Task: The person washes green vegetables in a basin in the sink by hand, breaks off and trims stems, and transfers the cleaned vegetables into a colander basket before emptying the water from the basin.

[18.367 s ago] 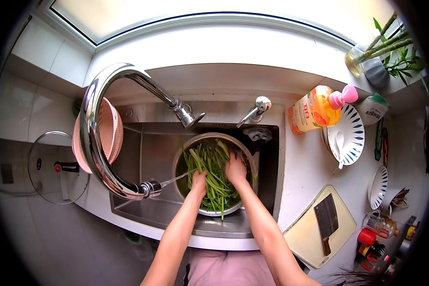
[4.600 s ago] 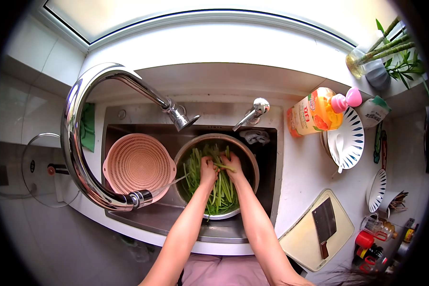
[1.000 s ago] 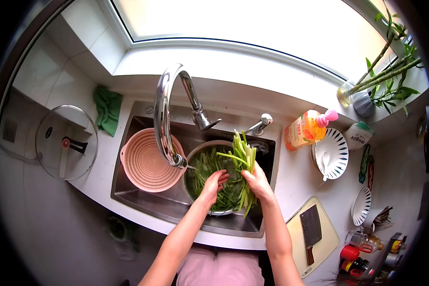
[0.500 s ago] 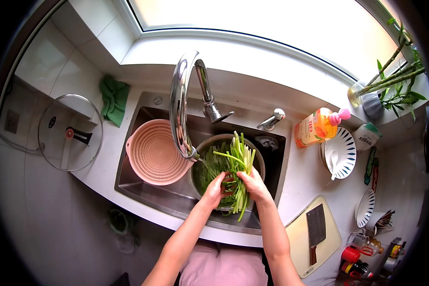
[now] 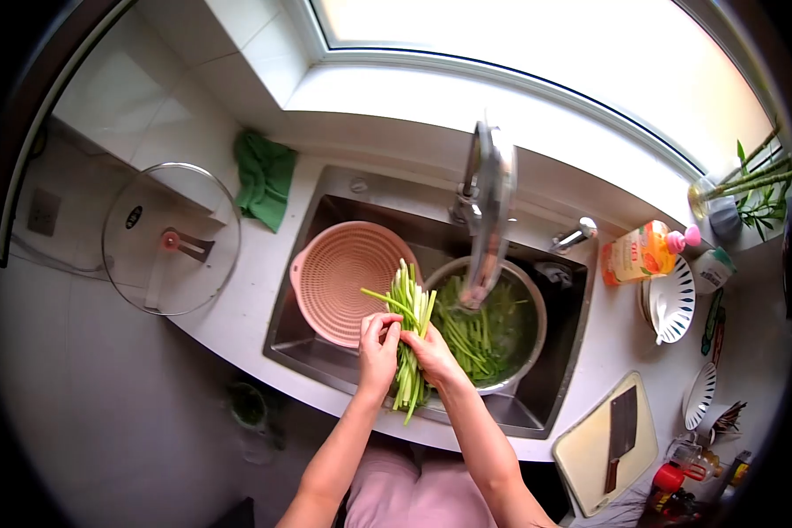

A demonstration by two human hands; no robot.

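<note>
As I watch, my left hand and right hand pinch the green stalks at the frame's centre, between the pink colander and the metal bowl.

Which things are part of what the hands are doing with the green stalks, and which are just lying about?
Part of it:
- bunch of green stalks, at the left hand and right hand
- metal bowl of greens
- pink colander, probably

Just lying about:
- green cloth
- knife on the cutting board
- orange pump bottle
- glass lid
</note>
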